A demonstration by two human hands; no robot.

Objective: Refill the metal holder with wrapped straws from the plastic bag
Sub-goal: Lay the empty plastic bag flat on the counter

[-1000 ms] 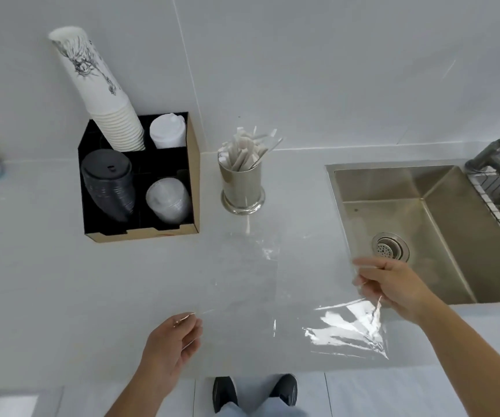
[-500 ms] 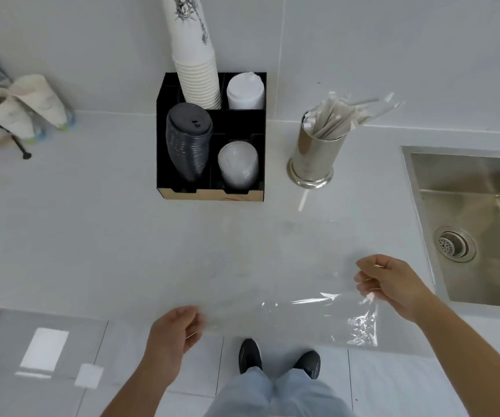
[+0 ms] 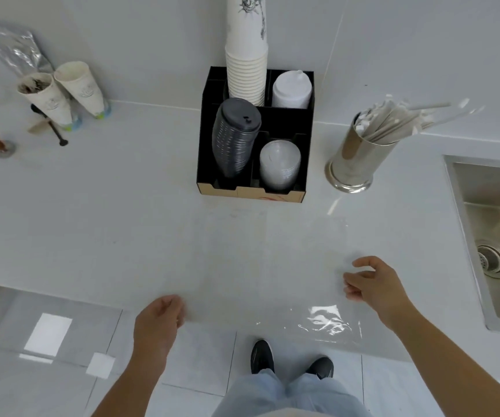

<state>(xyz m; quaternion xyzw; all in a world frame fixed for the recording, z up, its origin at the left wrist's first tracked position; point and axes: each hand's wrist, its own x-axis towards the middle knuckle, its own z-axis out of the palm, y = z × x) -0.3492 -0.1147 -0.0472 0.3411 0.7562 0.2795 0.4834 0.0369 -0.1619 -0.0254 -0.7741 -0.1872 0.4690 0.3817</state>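
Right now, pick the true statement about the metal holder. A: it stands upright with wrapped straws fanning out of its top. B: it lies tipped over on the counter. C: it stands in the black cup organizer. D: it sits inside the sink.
A: the metal holder stands upright on the counter and wrapped straws fan out of its top.

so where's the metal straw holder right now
In the head view the metal straw holder stands upper right on the counter, between the black cup organizer and the sink.
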